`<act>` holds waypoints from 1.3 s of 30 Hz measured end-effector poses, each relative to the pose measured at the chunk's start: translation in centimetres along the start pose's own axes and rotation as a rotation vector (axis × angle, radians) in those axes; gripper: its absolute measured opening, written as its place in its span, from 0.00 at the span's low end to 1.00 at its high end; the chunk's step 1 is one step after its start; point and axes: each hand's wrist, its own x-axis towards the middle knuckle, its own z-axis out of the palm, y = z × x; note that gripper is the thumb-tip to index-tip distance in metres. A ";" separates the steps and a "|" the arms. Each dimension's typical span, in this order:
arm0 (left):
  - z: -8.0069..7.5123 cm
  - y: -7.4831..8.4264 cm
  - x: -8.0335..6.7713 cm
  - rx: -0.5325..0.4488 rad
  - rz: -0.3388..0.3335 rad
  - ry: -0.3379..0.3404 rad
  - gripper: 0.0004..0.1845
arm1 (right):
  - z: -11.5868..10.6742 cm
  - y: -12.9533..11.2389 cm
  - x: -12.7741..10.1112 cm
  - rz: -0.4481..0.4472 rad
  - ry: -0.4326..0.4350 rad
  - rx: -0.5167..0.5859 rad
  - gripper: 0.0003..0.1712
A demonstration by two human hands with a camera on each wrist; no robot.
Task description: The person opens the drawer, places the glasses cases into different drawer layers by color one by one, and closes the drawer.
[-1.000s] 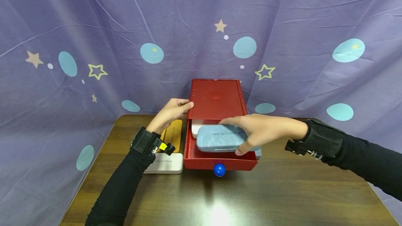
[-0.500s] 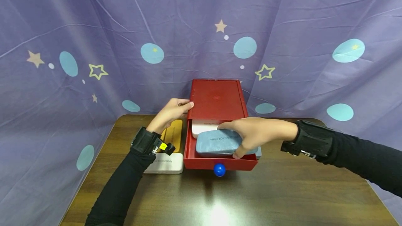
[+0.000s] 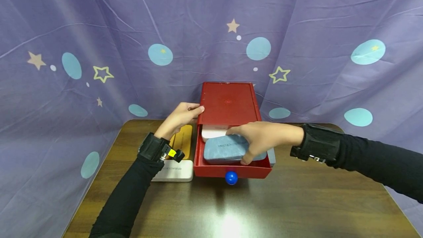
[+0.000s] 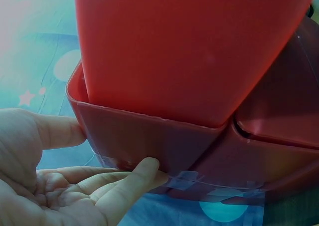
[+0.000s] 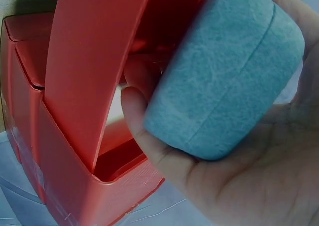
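Observation:
My right hand (image 3: 264,137) grips the right end of a light blue glasses case (image 3: 224,150), which is partly down in the pulled-out red drawer (image 3: 211,172). In the right wrist view the case's rounded end (image 5: 224,76) lies between thumb and fingers. Behind it in the drawer is a white glasses case (image 3: 211,133), partly under the cabinet top. My left hand (image 3: 180,118) touches the left side of the red cabinet (image 3: 228,102). Its thumb and fingers (image 4: 132,186) are extended against the cabinet wall in the left wrist view.
Left of the drawer are yellow cases (image 3: 183,142) and a white case (image 3: 176,172) on the wooden table (image 3: 297,201). A blue round knob (image 3: 231,177) sticks out from the drawer front. A pale grey-blue item (image 3: 271,157) shows at its right. A purple curtain (image 3: 198,28) hangs behind.
My right hand has moved left and slightly down with the light blue glasses case, which now sits lower and farther left in the drawer. The left hand stays on the cabinet.

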 end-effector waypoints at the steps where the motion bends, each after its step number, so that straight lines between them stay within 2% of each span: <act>1: 0.0 0.0 0.0 -0.001 0.001 -0.001 0.29 | 0.0 -0.1 0.1 0.004 0.001 -0.007 0.48; 19: 0.0 -0.1 -0.2 -0.009 -0.023 -0.003 0.30 | 0.4 -1.0 0.8 0.109 -0.031 -0.116 0.51; 26: 0.0 -0.1 -0.2 -0.008 -0.022 0.003 0.30 | 0.6 -1.3 1.0 0.095 -0.015 -0.175 0.50; 39: 0.0 0.0 -0.3 -0.016 -0.036 -0.003 0.31 | 0.7 -1.3 0.9 0.085 0.010 -0.211 0.44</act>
